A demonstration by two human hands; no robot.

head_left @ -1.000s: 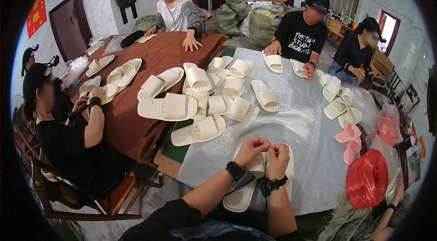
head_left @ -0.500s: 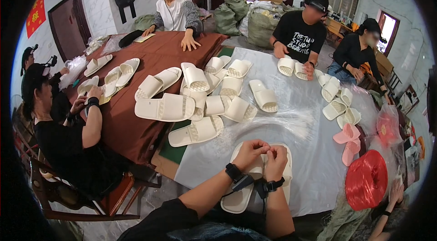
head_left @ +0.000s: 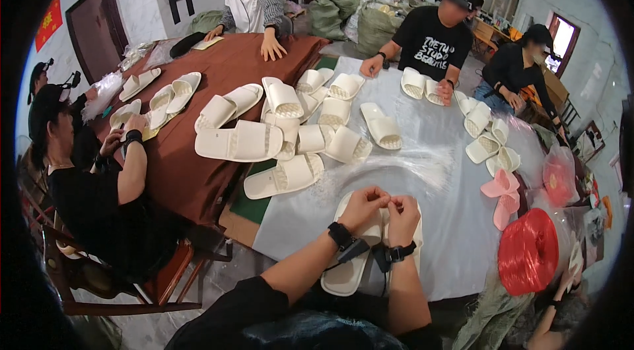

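My left hand (head_left: 363, 209) and my right hand (head_left: 402, 219) meet fingertip to fingertip above a pair of cream slippers in front of me. Both are closed in a pinch; whatever lies between the fingers is too small to make out. Of the pair, the left slipper (head_left: 343, 276) shows its sole end below my left wrist, while my right forearm hides much of the other. Just beyond my hands, a spread bundle of thin clear strands (head_left: 422, 175) rests on the grey-white sheet (head_left: 456, 231). A single cream slipper (head_left: 381, 127) lies past the strands.
A heap of cream slippers (head_left: 284, 142) covers the middle left. Right are more slippers (head_left: 485, 145), pink slippers (head_left: 505, 198) and a red roll of plastic twine (head_left: 528, 251). Co-workers sit around the tables; one works on slippers at the brown-covered table (head_left: 198, 172).
My hands stay pinched together over the slippers. The whole view has shifted slightly. The person across in the black T-shirt has moved one hand off the slippers toward the table's far edge.
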